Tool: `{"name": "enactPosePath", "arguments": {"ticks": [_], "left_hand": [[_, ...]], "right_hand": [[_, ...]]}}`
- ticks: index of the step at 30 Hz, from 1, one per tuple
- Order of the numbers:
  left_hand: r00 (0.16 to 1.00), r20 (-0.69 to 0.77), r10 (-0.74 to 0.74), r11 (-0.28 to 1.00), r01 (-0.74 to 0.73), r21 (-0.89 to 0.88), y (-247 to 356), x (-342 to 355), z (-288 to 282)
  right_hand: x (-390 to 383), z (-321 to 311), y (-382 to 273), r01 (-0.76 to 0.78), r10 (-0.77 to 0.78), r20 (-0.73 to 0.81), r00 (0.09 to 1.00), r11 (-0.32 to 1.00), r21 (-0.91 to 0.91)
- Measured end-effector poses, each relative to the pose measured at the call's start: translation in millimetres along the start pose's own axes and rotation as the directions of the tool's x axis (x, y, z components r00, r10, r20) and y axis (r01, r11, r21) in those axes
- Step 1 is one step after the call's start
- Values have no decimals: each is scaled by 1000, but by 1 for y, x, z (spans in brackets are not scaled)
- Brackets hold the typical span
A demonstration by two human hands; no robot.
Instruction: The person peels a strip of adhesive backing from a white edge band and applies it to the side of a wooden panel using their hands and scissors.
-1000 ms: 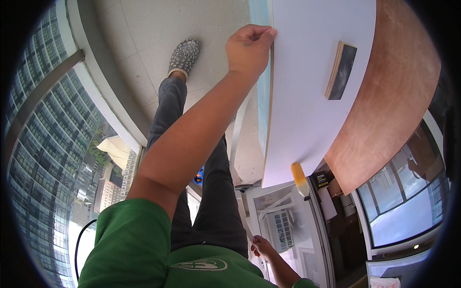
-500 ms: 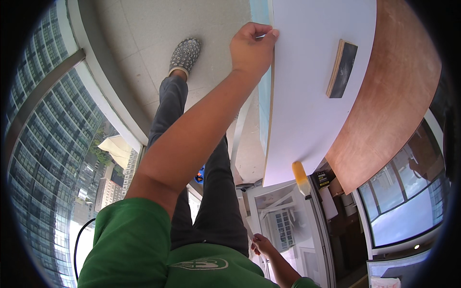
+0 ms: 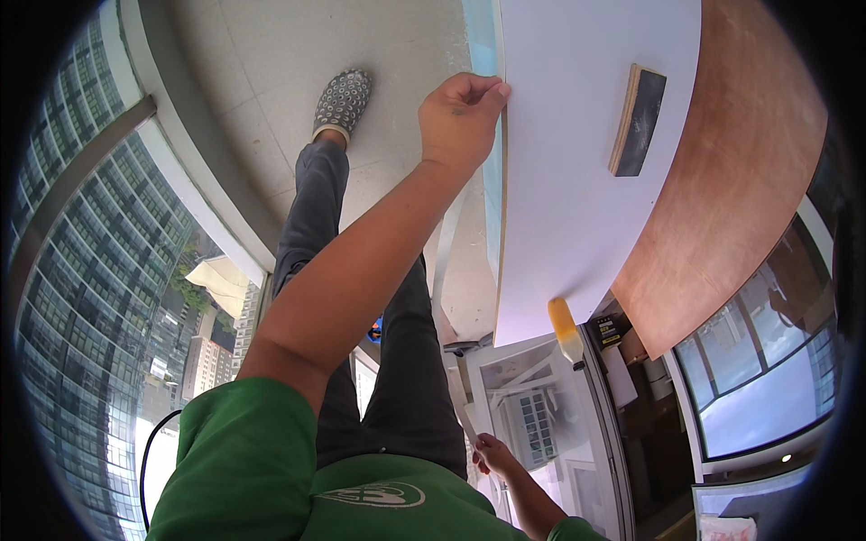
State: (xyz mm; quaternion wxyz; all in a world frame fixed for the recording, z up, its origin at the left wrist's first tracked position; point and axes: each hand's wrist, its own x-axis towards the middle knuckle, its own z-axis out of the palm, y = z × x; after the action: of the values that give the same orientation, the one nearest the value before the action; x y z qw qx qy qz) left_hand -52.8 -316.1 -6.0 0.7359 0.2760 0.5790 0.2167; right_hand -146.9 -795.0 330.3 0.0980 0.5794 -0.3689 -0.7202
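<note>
Near, a pale emblem [image 3: 383,495] marks the green shirt [image 3: 234,451]; far, the left grip [image 3: 458,126] pinches the left edge of the white board [image 3: 577,180]; right grip [image 3: 493,453] curled, hold unclear.

White panel [image 3: 577,207], black-faced block [image 3: 641,124] atop, yellow handle [image 3: 561,319] at end

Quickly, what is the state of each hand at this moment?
Left hand: closed at the edge of the white board; whether it grips the board cannot be told.
Right hand: partly curled; whether it holds anything cannot be told.
</note>
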Motion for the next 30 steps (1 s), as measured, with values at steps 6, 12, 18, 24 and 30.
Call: {"name": "enactPosePath", "arguments": {"ticks": [6, 12, 18, 24, 30], "left_hand": [[1000, 13, -1, 999, 1, -35, -4, 3, 1], [999, 28, -29, 998, 31, -60, -1, 3, 1], [1000, 13, 7, 1000, -7, -2, -3, 0, 1], [1000, -16, 10, 981, -6, 193, -9, -27, -5], [999, -26, 34, 999, -33, 32, -24, -24, -2]], "right_hand": [[3, -2, 4, -7, 7, 22, 1000, 1000, 1], [2, -2, 6, -14, 13, 35, 999, 1000, 3], [2, 2, 2, -15, 15, 13, 1000, 1000, 11], [11, 5, 18, -11, 10, 15, 1000, 999, 46], [13, 7, 20, -2, 1, 8, 1000, 999, 40]]}}
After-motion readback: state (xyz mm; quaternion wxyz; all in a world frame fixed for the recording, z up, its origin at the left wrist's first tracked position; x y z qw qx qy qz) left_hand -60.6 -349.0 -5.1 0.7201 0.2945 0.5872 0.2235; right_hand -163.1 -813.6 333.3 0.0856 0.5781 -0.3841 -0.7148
